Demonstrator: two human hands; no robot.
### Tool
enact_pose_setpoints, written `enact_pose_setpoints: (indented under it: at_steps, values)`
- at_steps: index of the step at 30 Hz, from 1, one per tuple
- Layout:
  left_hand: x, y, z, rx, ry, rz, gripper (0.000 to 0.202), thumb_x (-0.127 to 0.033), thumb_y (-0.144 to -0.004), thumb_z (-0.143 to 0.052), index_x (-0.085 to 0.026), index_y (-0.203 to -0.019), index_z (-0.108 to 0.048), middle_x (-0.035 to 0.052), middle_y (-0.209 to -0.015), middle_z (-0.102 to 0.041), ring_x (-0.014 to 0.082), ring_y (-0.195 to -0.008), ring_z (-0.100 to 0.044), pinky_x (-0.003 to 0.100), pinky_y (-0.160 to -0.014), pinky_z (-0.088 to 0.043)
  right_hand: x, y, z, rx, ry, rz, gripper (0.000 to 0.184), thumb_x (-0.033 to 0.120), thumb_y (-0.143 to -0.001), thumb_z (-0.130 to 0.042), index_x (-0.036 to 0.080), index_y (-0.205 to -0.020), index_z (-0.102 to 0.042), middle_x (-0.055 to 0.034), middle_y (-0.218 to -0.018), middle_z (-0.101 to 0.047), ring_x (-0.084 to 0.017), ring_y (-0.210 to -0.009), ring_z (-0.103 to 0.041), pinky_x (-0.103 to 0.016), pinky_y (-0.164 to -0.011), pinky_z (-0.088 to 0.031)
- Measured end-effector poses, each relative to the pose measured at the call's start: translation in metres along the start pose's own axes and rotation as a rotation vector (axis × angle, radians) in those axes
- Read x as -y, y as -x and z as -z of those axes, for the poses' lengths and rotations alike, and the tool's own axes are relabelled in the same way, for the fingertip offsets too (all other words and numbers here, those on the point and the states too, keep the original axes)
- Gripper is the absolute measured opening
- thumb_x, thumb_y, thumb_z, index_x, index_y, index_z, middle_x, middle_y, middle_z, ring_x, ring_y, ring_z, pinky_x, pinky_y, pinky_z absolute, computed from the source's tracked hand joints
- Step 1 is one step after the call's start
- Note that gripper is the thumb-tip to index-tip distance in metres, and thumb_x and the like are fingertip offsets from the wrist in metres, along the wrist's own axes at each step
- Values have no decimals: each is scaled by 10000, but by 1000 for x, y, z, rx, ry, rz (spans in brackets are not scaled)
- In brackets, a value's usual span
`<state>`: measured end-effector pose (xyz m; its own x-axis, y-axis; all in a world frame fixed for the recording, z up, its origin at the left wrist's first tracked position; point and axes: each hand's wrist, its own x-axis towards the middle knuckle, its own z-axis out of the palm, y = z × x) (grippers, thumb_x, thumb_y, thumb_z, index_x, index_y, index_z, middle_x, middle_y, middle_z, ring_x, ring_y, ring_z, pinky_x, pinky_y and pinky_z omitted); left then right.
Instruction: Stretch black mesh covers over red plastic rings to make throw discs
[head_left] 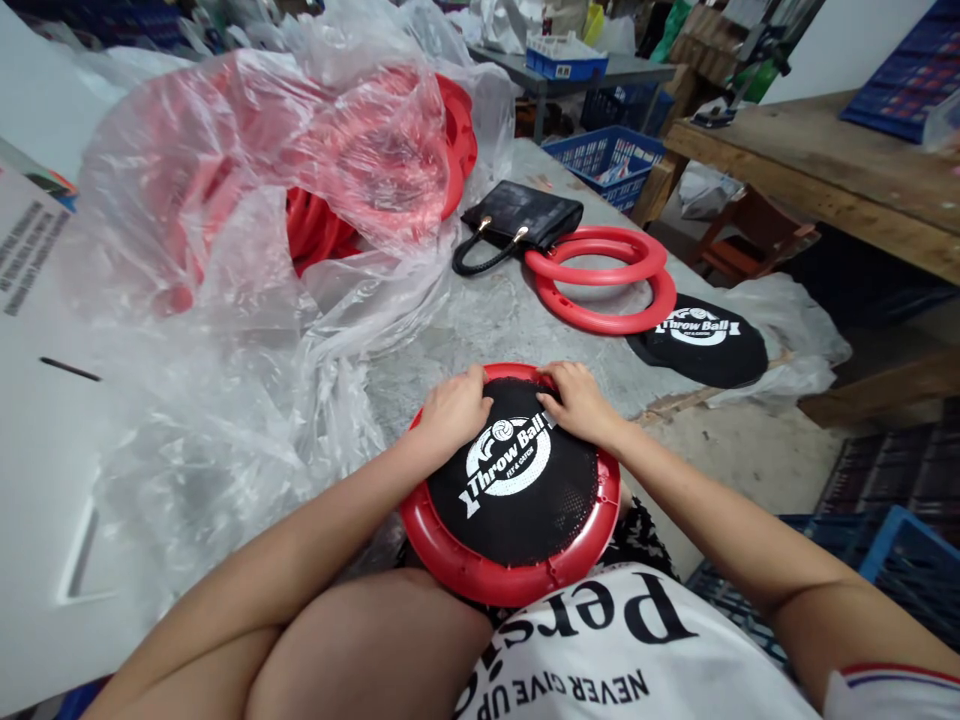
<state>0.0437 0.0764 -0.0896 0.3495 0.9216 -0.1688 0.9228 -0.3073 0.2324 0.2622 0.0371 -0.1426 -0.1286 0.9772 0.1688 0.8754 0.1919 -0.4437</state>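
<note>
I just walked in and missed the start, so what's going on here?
A seated person has a red-rimmed disc at their lap, its black centre marked Throw Ball. The left hand and right hand are both at its far rim. Ahead, two red rings lie by a black bag, and more red pieces sit in clear plastic.

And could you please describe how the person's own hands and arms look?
The left hand and right hand are ungloved, and the forearms are bare. The right sleeve is white and short, edged with red and blue stripes; no left sleeve shows in the picture.
</note>
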Motion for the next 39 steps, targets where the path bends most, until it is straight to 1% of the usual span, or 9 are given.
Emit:
enact_pose_setpoints:
  at_steps: [7, 15, 18, 20, 23, 26, 28, 34, 39]
  values:
    - [11, -13, -4, -43, 81, -16, 268, -374, -895, -649, -214, -1107, -682, 146, -1048, -767, 336, -974, -722, 396, -795, -511, 0, -1, 2, 12, -5, 26, 338, 294, -927, -561, 169, -1231, -637, -145, -1242, -647, -314, -1163, -532, -470, -1046, -424]
    - [10, -15, -4, -115, 109, -15, 92, -269, -874, -645, -231, -952, -674, 92, -943, -750, 294, -892, -693, 380, -762, -489, 6, -1, 6, 66, 21, -15, 357, 267, -932, -567, 135, -1259, -628, -157, -1266, -640, -320, -1172, -532, -464, -1052, -420]
    - [14, -20, -6, -161, 136, -48, 21, -229, -866, -634, -228, -858, -653, 67, -900, -709, 269, -896, -659, 389, -825, -489, 13, -12, 14, 76, 25, -44, 370, 261, -920, -595, 140, -1268, -630, -157, -1282, -629, -319, -1180, -525, -461, -1060, -420]
    - [19, -25, -11, -204, 181, -64, 56, -216, -855, -645, -221, -799, -645, 64, -925, -677, 264, -962, -629, 398, -907, -484, 21, -28, 16, 55, -12, -16, 352, 257, -915, -607, 162, -1252, -648, -142, -1310, -619, -307, -1200, -519, -454, -1083, -413]
    - [28, -32, -19, -261, 308, -33, 87, -215, -833, -674, -215, -750, -646, 68, -1039, -656, 268, -1090, -574, 408, -1014, -458, 32, -62, 11, 51, -122, 58, 250, 232, -900, -623, 200, -1134, -705, -102, -1308, -631, -279, -1224, -531, -450, -1113, -399]
    - [33, -35, -25, -276, 426, -16, 110, -194, -830, -667, -212, -727, -634, 55, -1092, -666, 251, -1106, -564, 411, -1058, -440, 37, -91, -6, 137, -207, 66, 89, 165, -852, -654, 194, -880, -733, -81, -1222, -682, -252, -1173, -587, -429, -1096, -415]
    - [34, -35, -26, -282, 464, -22, 129, -182, -830, -661, -212, -713, -616, 48, -1081, -675, 241, -1092, -571, 412, -1065, -435, 36, -101, -18, 192, -243, 47, 120, 149, -848, -650, 185, -746, -702, -74, -1140, -713, -225, -1097, -627, -400, -1065, -434]
    - [31, -34, -24, -281, 488, 5, 167, -161, -827, -647, -218, -685, -580, 46, -1046, -676, 238, -1070, -577, 411, -1049, -436, 27, -95, -28, 176, -344, 33, 182, 137, -852, -606, 183, -682, -655, -62, -1074, -724, -189, -1007, -654, -335, -981, -479]
    - [30, -35, -24, -277, 480, 35, 162, -151, -823, -632, -212, -685, -573, 49, -1017, -665, 242, -1070, -565, 406, -1035, -437, 27, -95, -26, 198, -341, 52, 149, 192, -862, -628, 180, -724, -682, -71, -1101, -719, -199, -1024, -651, -361, -1020, -464]
